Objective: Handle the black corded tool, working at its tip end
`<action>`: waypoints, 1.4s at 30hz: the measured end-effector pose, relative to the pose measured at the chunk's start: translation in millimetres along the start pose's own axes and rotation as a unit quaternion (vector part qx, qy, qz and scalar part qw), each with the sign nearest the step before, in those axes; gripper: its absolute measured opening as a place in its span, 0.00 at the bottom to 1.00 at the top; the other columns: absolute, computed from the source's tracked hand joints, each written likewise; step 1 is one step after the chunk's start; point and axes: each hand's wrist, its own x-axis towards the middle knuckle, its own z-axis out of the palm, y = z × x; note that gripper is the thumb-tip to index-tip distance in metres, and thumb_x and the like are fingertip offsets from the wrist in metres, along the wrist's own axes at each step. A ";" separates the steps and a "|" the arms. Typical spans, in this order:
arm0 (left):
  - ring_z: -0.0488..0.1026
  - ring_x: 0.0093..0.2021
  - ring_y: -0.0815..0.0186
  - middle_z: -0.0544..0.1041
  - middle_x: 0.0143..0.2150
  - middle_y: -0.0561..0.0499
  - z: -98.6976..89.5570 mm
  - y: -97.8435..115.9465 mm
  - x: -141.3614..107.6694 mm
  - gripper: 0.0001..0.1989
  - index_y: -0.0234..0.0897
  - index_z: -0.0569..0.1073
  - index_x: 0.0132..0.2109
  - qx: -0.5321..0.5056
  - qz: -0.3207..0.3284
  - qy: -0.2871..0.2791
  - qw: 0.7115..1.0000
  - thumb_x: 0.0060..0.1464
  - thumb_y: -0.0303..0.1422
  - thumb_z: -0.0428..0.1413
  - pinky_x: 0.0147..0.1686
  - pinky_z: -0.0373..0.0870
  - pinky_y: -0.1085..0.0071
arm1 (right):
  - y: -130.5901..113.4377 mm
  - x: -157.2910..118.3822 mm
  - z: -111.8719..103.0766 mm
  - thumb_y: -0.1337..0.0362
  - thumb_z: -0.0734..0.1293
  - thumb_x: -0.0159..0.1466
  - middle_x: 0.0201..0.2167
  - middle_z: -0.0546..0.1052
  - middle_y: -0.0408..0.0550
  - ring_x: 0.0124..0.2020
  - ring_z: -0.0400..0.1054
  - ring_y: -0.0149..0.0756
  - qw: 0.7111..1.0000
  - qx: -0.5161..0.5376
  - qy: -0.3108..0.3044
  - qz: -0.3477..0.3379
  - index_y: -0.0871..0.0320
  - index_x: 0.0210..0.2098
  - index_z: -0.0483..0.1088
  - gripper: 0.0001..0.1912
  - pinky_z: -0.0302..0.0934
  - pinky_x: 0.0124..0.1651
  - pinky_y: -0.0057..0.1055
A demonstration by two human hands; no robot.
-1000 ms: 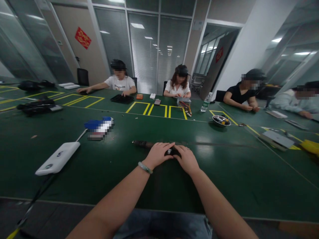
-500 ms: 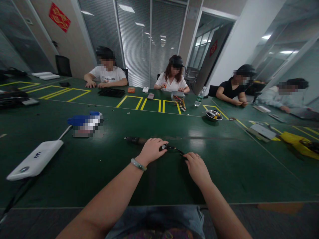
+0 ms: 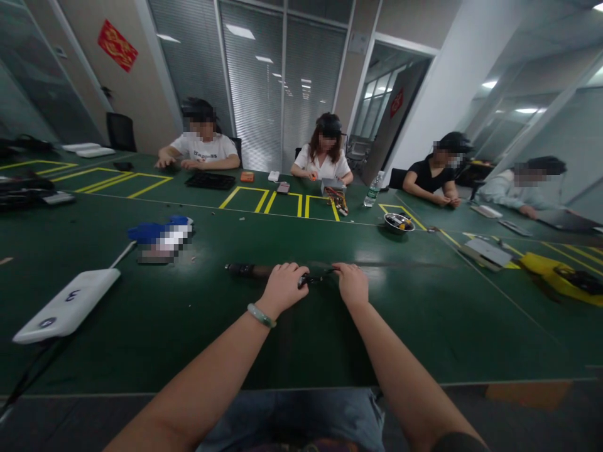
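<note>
A long dark rod-shaped tool point(image 3: 242, 270) lies crosswise on the green table, its black tip to the left and its middle brownish. Over its right part curls my left hand point(image 3: 284, 285), with a bangle at the wrist; the palm hides much of the tool. From the tool's right end runs a thin black cable point(image 3: 323, 276). My right hand point(image 3: 353, 285) is closed at the fingertips on this cable, just right of my left hand. I cannot make out the cable's far end.
A white power bank point(image 3: 70, 304) with a cord lies to the left, below a blue-and-white item point(image 3: 148, 232), partly blurred out. Farther off are a metal bowl point(image 3: 399, 223), a water bottle point(image 3: 374, 189), a grey box point(image 3: 485, 252) and a yellow bag point(image 3: 560, 276). Several people sit across the table.
My right hand has moved left and farther from me along the cable, nearer to my left hand. The tool has shifted slightly left. My left hand keeps its hold.
</note>
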 end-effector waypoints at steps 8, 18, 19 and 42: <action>0.69 0.50 0.57 0.74 0.48 0.47 6.1 2.2 3.2 0.14 0.44 0.72 0.52 0.003 0.026 -0.012 1.000 0.62 0.41 0.51 0.52 0.62 0.60 | -9.9 -14.6 1.3 0.61 0.60 0.70 0.43 0.78 0.46 0.47 0.70 0.41 0.998 0.035 -0.050 -0.007 0.50 0.46 0.75 0.12 0.56 0.53 0.39; 0.69 0.48 0.59 0.75 0.49 0.50 1.3 1.5 1.5 0.14 0.46 0.74 0.51 -0.009 0.059 -0.025 0.998 0.64 0.41 0.48 0.48 0.62 0.61 | -4.4 -16.8 -4.1 0.61 0.63 0.68 0.42 0.79 0.44 0.45 0.70 0.38 0.995 0.073 -0.055 -0.032 0.51 0.43 0.76 0.11 0.56 0.51 0.37; 0.69 0.48 0.59 0.75 0.50 0.50 1.2 1.3 1.0 0.14 0.46 0.74 0.51 -0.010 0.062 -0.028 0.998 0.64 0.41 0.48 0.48 0.62 0.61 | -4.5 -16.9 -4.4 0.60 0.63 0.68 0.42 0.79 0.44 0.44 0.70 0.38 0.995 0.072 -0.056 -0.034 0.51 0.43 0.76 0.11 0.56 0.51 0.37; 0.70 0.49 0.62 0.75 0.49 0.53 15.0 2.7 4.2 0.07 0.45 0.75 0.45 -0.029 0.087 0.016 0.996 0.60 0.31 0.56 0.50 0.62 0.61 | -7.9 -20.3 -4.7 0.63 0.65 0.66 0.40 0.78 0.42 0.43 0.70 0.36 0.992 0.086 -0.081 -0.033 0.51 0.41 0.75 0.07 0.57 0.50 0.33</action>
